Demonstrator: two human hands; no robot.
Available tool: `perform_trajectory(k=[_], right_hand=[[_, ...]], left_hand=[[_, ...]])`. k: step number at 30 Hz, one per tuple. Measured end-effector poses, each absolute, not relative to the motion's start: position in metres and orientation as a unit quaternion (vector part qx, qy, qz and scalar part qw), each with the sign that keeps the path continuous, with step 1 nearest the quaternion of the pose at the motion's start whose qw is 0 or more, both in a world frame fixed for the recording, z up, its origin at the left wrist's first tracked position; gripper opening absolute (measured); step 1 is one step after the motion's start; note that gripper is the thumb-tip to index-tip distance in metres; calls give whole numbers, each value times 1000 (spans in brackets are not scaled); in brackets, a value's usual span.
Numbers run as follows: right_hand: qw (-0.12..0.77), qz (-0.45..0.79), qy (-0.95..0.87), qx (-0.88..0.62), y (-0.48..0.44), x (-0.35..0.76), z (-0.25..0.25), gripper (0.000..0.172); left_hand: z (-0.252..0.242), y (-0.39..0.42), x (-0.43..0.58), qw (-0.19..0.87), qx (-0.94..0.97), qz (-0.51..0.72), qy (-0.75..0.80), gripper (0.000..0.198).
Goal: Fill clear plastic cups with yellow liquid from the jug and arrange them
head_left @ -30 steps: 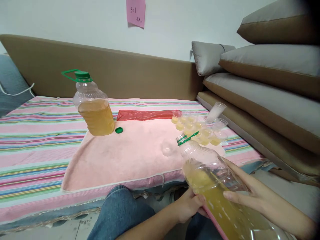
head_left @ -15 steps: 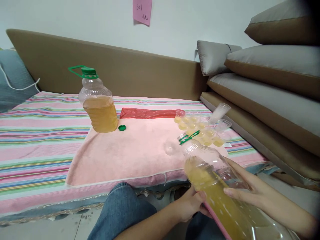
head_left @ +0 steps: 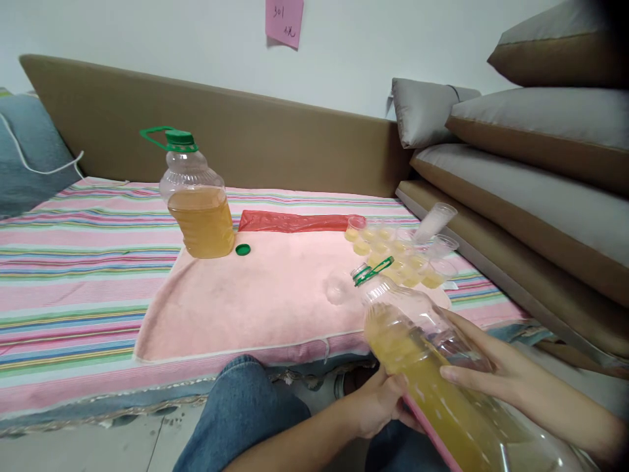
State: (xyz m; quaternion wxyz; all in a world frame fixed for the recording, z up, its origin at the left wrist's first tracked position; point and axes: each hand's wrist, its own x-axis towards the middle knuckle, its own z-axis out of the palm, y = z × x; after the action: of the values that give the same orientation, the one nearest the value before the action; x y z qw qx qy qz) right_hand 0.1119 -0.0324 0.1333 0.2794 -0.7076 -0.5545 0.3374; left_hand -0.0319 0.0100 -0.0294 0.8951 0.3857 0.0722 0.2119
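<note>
Both hands hold a large clear plastic bottle (head_left: 432, 367) of yellow liquid, tilted with its uncapped neck toward the bed. My left hand (head_left: 376, 400) grips it from below on its left side. My right hand (head_left: 486, 373) wraps around its far right side, thumb on top. Close to the bottle's mouth stands a clear plastic cup (head_left: 337, 290). Behind the neck, several clear cups (head_left: 361, 246) with yellow liquid stand close together, partly hidden by the bottle. A green cap (head_left: 242, 249) lies on the pink towel (head_left: 246, 301).
A second big bottle (head_left: 204, 223), green-capped and holding amber liquid, stands upright at left. A red plastic bag (head_left: 295, 221) lies flat behind the towel. A nested stack of cups (head_left: 436, 221) leans at the right. Grey-brown cushions (head_left: 535, 177) are piled on the right side.
The view has shifted slightly, so the scene sits a little further right. Both hands keep their hold on the tilted bottle, whose pose is nearly the same.
</note>
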Motion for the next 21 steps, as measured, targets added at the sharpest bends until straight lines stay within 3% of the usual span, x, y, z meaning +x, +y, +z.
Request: perform_trajectory(k=[12, 21], right_hand=[[213, 374, -519, -738, -35, 112, 139, 99], [224, 399, -523, -719, -32, 112, 141, 92]], left_hand=[[-26, 4, -30, 896, 391, 203, 49, 101], [-29, 4, -27, 911, 360, 202, 26, 100]])
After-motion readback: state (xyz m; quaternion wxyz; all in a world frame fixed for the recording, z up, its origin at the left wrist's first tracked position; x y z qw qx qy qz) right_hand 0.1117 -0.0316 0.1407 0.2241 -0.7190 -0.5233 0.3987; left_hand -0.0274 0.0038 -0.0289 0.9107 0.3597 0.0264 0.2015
